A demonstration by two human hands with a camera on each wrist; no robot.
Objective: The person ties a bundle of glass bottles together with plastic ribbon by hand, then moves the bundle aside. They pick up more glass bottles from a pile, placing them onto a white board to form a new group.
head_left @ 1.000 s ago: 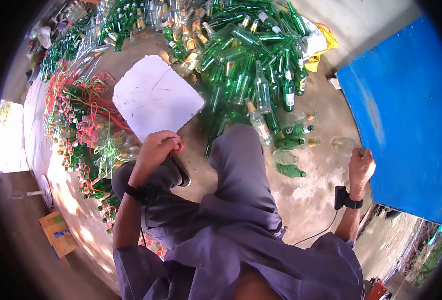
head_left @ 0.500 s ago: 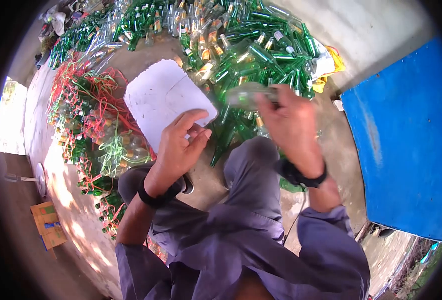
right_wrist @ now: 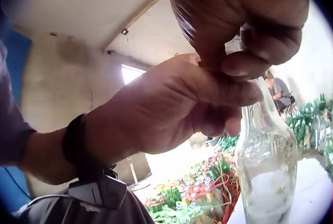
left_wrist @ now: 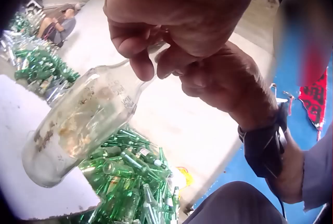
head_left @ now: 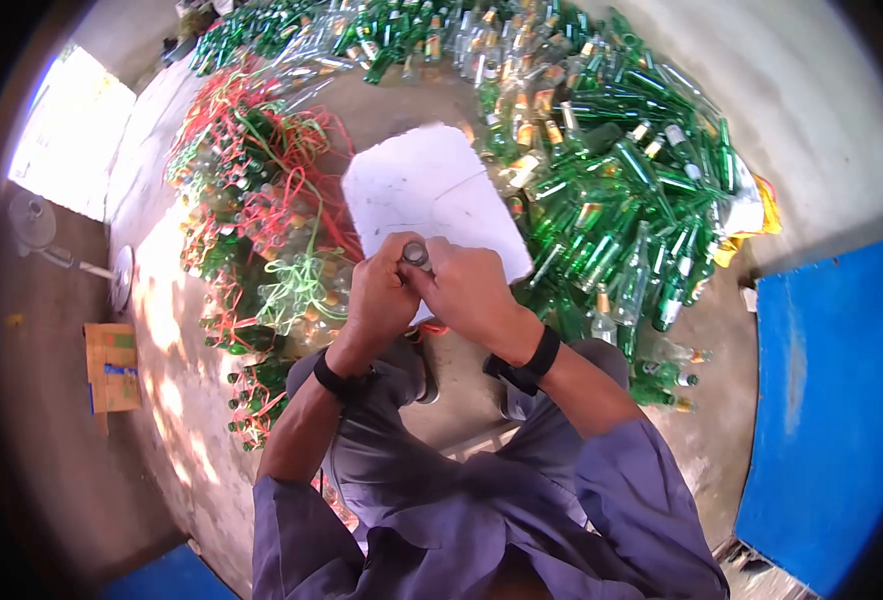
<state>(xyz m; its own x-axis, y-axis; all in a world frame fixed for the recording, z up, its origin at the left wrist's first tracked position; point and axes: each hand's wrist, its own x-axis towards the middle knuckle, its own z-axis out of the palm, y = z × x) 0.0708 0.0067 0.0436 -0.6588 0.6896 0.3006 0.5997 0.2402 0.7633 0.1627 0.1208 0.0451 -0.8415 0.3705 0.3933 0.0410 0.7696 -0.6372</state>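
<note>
A clear glass bottle (left_wrist: 78, 125) with brownish stains hangs from both hands over a white board (head_left: 432, 190). Its mouth (head_left: 416, 253) shows between the hands in the head view. The left hand (head_left: 380, 295) curls its fingers round the neck. Against it, the right hand (head_left: 467, 295) pinches the same neck with thumb and fingers. In the right wrist view the bottle (right_wrist: 268, 172) stands nearly upright below the fingers, its body free of them.
Green and clear bottles (head_left: 602, 200) lie heaped right of the board. Bottles tangled in red and green strings (head_left: 292, 220) fill the left side. A blue panel (head_left: 832, 400) stands far right, a cardboard box (head_left: 112, 367) far left. Another person (left_wrist: 58, 26) sits in the background.
The right hand has moved left with the clear bottle and met the left hand above the board. The left hand, earlier empty of the bottle, now grips its neck. The head view has shifted.
</note>
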